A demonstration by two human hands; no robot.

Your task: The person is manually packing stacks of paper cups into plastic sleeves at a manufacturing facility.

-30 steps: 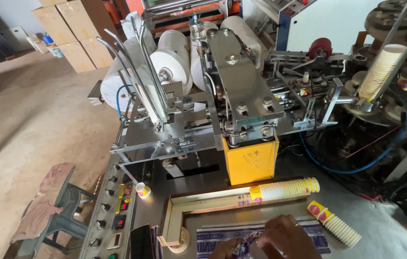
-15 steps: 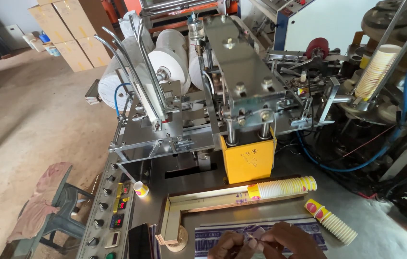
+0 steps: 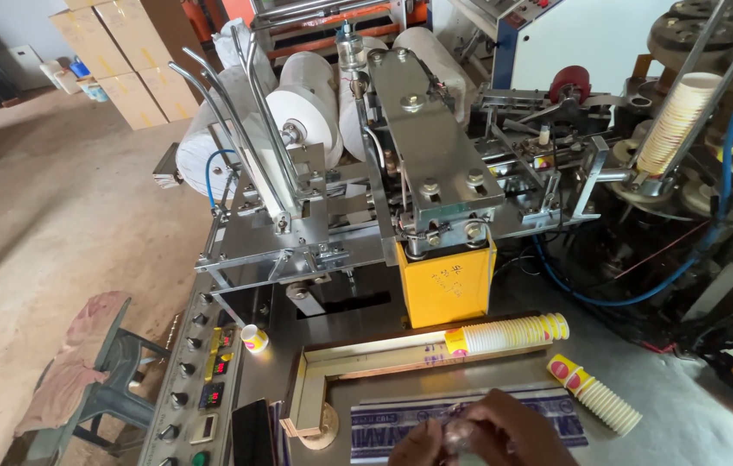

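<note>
Below, both hands (image 3: 470, 431) pinch a small clear wrapper (image 3: 457, 434) near stacked paper cups (image 3: 505, 334).

Bright even daylight, soft shadows — mild glare on the steel machine plates (image 3: 436, 155). Wide-angle bending at edges; both hands (image 3: 470, 436) at bottom slightly motion-blurred.

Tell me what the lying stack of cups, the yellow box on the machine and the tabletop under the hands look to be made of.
Stack of cups: likely paper, matte white with yellow and red print, thin rolled rims.
Yellow box: probably painted sheet metal, smooth with folded edges.
Tabletop: bare metal, likely steel, dull grey sheen with reflections.
</note>
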